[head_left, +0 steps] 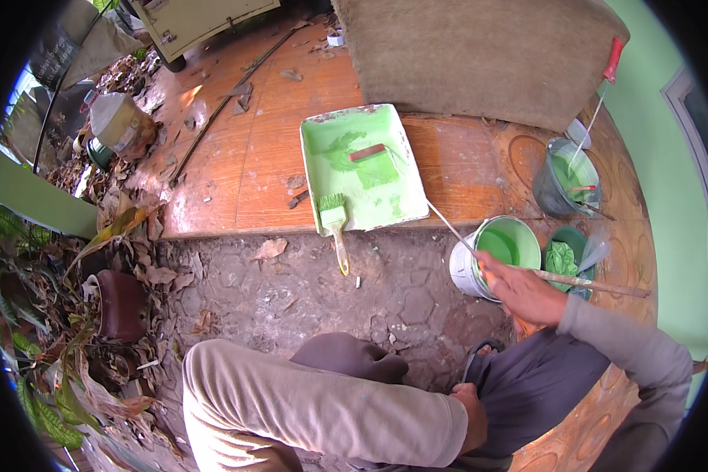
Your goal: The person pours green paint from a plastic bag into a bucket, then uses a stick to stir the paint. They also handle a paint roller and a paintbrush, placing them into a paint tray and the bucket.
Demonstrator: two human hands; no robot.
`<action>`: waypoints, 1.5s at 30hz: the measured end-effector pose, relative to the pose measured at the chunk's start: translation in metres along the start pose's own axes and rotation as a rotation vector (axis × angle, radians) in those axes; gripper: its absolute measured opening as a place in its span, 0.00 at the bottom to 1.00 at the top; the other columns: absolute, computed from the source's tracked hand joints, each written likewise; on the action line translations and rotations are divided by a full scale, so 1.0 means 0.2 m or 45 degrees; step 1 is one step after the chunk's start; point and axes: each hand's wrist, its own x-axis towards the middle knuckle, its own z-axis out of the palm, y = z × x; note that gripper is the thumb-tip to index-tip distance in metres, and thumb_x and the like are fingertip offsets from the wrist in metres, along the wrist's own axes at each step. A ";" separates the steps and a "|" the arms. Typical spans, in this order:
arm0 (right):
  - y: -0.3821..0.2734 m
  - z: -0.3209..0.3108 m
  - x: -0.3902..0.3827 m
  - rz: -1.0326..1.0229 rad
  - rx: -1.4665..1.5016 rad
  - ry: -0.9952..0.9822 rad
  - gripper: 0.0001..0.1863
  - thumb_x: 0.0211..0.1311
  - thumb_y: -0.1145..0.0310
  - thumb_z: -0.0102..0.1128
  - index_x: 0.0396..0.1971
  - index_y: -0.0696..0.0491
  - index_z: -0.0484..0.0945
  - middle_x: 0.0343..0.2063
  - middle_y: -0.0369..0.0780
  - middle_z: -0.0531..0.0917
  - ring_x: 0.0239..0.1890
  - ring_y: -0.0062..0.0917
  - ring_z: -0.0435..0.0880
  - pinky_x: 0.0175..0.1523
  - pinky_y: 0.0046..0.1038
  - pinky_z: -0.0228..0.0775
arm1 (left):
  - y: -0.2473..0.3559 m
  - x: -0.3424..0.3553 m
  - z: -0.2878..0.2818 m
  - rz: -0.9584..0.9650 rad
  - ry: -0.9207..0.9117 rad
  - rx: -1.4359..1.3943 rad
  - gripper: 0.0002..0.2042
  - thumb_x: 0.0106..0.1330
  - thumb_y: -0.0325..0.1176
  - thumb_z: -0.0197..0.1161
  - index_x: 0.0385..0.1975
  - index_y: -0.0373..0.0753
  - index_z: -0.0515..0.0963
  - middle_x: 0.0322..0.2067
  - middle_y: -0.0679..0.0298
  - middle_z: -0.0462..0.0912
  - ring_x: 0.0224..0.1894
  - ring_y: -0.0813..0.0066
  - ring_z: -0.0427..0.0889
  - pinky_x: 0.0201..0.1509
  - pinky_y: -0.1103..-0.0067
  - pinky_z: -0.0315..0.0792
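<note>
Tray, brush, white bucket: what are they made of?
Tray: probably plastic, satin under green smears; moulded-looking rounded corners. Brush: fibrous bristles, visibly stranded; smooth handle, wood or plastic unclear. White bucket: likely plastic, smooth; even, seamless-looking side.

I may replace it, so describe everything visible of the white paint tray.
This shallow, roughly rectangular white paint tray, plastic by its look, sits slightly turned on an orange wood-patterned ledge, at the ledge's near edge. Pale green paint coats its inside, with darker green patches; its far rim is chipped or stained. A pale-handled paintbrush with green bristles lies across its near left edge; a small reddish paint roller is inside, contact unclear.
</note>
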 end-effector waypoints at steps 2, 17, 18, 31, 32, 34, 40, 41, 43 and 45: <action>-0.10 -0.11 0.04 0.115 0.112 -0.009 0.29 0.71 0.62 0.33 0.71 0.48 0.47 0.19 0.38 0.70 0.11 0.22 0.73 0.23 0.26 0.74 | 0.00 -0.02 0.00 0.024 0.038 0.025 0.19 0.53 0.37 0.63 0.42 0.32 0.80 0.52 0.39 0.75 0.41 0.62 0.83 0.34 0.69 0.68; -0.15 0.00 -0.28 0.239 0.109 -0.146 0.30 0.70 0.63 0.35 0.70 0.50 0.46 0.21 0.40 0.75 0.11 0.23 0.76 0.21 0.25 0.74 | 0.07 0.10 0.14 -0.284 0.153 -0.016 0.17 0.56 0.41 0.65 0.46 0.47 0.83 0.41 0.63 0.84 0.44 0.59 0.81 0.47 0.56 0.65; -0.12 -0.01 -0.22 0.297 0.054 -0.182 0.29 0.69 0.64 0.34 0.70 0.51 0.47 0.25 0.44 0.78 0.12 0.25 0.77 0.23 0.28 0.76 | 0.06 0.09 0.13 -0.253 0.168 -0.001 0.16 0.56 0.40 0.64 0.45 0.46 0.83 0.43 0.59 0.82 0.42 0.60 0.82 0.44 0.59 0.65; -0.14 -0.13 -0.08 0.062 0.235 0.017 0.30 0.72 0.59 0.33 0.71 0.49 0.46 0.17 0.36 0.69 0.12 0.18 0.72 0.20 0.24 0.69 | 0.01 -0.04 0.08 -0.251 0.400 0.263 0.29 0.55 0.34 0.57 0.55 0.19 0.68 0.23 0.74 0.78 0.26 0.76 0.79 0.28 0.75 0.62; -0.13 -0.11 -0.12 0.060 0.251 0.001 0.30 0.72 0.59 0.33 0.71 0.49 0.45 0.17 0.36 0.69 0.12 0.18 0.72 0.20 0.23 0.69 | 0.02 -0.05 0.07 -0.272 0.347 0.248 0.29 0.55 0.34 0.57 0.55 0.20 0.68 0.23 0.73 0.79 0.25 0.76 0.78 0.27 0.75 0.62; -0.15 -0.10 -0.28 0.154 0.268 -0.016 0.30 0.72 0.60 0.33 0.71 0.49 0.44 0.17 0.36 0.70 0.12 0.18 0.73 0.20 0.24 0.70 | 0.02 -0.06 0.04 -0.264 0.300 0.247 0.28 0.55 0.34 0.57 0.54 0.20 0.69 0.24 0.72 0.79 0.24 0.77 0.78 0.27 0.75 0.62; -0.10 -0.04 -0.26 0.204 0.053 -0.094 0.29 0.70 0.63 0.34 0.69 0.50 0.47 0.18 0.40 0.75 0.11 0.25 0.77 0.24 0.28 0.75 | -0.01 -0.03 0.04 -0.199 0.247 0.233 0.26 0.55 0.33 0.58 0.54 0.24 0.71 0.26 0.67 0.80 0.26 0.76 0.79 0.28 0.75 0.63; -0.06 -0.02 -0.21 0.138 0.028 -0.082 0.28 0.70 0.63 0.34 0.69 0.50 0.49 0.17 0.41 0.75 0.11 0.27 0.78 0.25 0.29 0.76 | -0.01 -0.01 0.09 -0.188 0.334 0.221 0.26 0.55 0.33 0.58 0.54 0.25 0.71 0.27 0.67 0.80 0.26 0.76 0.79 0.29 0.76 0.63; -0.01 -0.06 -0.10 0.125 -0.064 -0.054 0.27 0.70 0.62 0.33 0.68 0.51 0.51 0.18 0.41 0.75 0.12 0.26 0.78 0.25 0.28 0.75 | -0.02 0.00 0.09 -0.201 0.409 0.229 0.26 0.57 0.34 0.57 0.55 0.27 0.71 0.27 0.67 0.80 0.28 0.75 0.80 0.30 0.75 0.64; 0.11 -0.04 0.04 -0.059 -0.119 0.009 0.28 0.71 0.61 0.33 0.69 0.50 0.50 0.20 0.42 0.77 0.12 0.25 0.77 0.24 0.28 0.75 | -0.02 -0.04 0.08 -0.256 0.378 0.251 0.25 0.58 0.35 0.56 0.56 0.29 0.71 0.28 0.67 0.81 0.29 0.74 0.80 0.31 0.75 0.65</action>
